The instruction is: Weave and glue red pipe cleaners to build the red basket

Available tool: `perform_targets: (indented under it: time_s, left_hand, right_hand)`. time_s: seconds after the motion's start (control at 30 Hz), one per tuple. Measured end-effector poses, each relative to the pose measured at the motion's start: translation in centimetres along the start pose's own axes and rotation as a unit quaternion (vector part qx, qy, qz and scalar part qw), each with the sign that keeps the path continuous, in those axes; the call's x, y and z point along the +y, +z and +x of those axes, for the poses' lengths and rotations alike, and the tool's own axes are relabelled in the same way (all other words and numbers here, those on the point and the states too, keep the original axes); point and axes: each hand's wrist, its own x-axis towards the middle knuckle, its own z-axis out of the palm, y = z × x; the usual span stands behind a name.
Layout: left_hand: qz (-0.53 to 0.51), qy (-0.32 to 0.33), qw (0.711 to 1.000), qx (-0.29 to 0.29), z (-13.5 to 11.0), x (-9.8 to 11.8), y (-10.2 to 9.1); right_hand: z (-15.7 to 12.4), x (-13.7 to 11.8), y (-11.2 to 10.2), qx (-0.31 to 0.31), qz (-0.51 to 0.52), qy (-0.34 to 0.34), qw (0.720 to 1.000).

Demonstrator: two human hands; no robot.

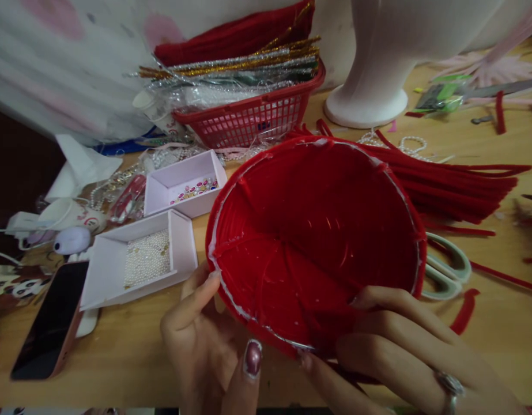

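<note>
A round red bowl (317, 230) made of pipe cleaners, with a silvery wire rim and shiny glue streaks inside, is tilted toward me above the wooden table (131, 340). My left hand (205, 340) grips its lower left rim, fingers curled behind it and thumb up in front. My right hand (399, 346), a ring on one finger, holds the near rim, with fingers reaching inside the bowl and the thumb under its edge.
Two white boxes hold small beads (147, 259) and coloured gems (194, 189). A red basket (248, 118) of glittery pipe cleaners stands behind. Red pipe cleaners (456, 184) and scissors (447, 271) lie right. A phone (49, 323) lies left, a white stand (369, 98) at the back.
</note>
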Motion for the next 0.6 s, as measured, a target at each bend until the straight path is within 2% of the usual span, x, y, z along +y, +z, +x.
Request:
perform_targets:
  time_s: [0.1,0.23,0.5,0.6]
  left_hand:
    - [-0.108,-0.065,0.990,0.067,-0.3,1.6,1.1]
    - [-0.120,-0.081,0.987,0.065,-0.5,2.9,1.8]
    - [-0.047,-0.074,0.996,0.032,-0.9,1.5,0.3]
    - [-0.020,-0.043,0.998,0.031,-0.5,0.7,0.0]
  right_hand:
    - [-0.2,-0.1,0.5,0.018,0.000,-0.003,1.000]
    - [0.0,-0.1,0.9,0.023,-0.003,0.007,1.000]
    - [-0.3,0.4,0.8,-0.004,0.007,-0.014,1.000]
    - [-0.7,0.4,0.8,-0.009,0.023,-0.020,0.999]
